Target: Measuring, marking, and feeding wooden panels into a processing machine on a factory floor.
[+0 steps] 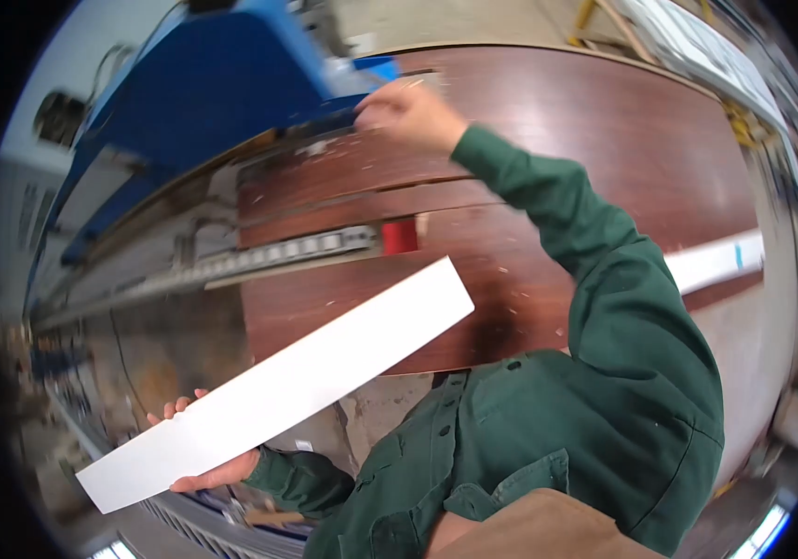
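Note:
A long white board (pixel 306 373) lies slantwise across the lower left, one end over the brown tabletop. My left hand (pixel 222 470) grips it near its lower end, with the thumb on the near edge and fingertips showing past the far edge. My right hand (pixel 410 116) is stretched out over the far part of the table, beside a small blue bin (pixel 378 69) at the machine. Motion smears its bent fingers, so whether they hold anything cannot be made out.
A large blue machine (pixel 222 70) stands at the upper left. A slotted metal rail (pixel 306 248) runs leftward from the brown table (pixel 595 121), near a red patch (pixel 400 237). Small chips are scattered on the tabletop. Another white strip (pixel 716 261) lies at the right.

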The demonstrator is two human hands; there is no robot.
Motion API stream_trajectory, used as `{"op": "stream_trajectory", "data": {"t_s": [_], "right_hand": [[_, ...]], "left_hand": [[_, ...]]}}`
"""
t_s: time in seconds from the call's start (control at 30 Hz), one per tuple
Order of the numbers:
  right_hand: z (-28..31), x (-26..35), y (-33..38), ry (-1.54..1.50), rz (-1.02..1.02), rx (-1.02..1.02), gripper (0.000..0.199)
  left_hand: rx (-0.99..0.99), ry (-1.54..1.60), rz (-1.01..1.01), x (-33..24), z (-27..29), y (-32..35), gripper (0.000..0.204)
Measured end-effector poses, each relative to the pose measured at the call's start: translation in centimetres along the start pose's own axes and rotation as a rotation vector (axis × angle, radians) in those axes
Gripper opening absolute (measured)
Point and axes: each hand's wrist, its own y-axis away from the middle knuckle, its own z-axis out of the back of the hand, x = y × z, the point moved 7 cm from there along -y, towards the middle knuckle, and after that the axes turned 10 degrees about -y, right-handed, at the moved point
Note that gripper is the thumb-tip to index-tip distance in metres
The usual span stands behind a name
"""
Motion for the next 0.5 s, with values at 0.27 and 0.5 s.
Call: {"op": "stream_trajectory", "data": {"t_s": [0.27, 0.5], "right_hand": [[9.6, 15.3, 21.5, 0.398, 0.181, 0.37, 0.082], [27.4, 8.9, 31.9, 0.421, -0.22, 0.365, 0.086]], "left_hand": [[0.006, 0.397, 0.35, 11.1, -22.2, 7.3, 0.085], [-0.154, 0.623, 0.661, 19.3, -41.1, 23.9, 0.053]]}}
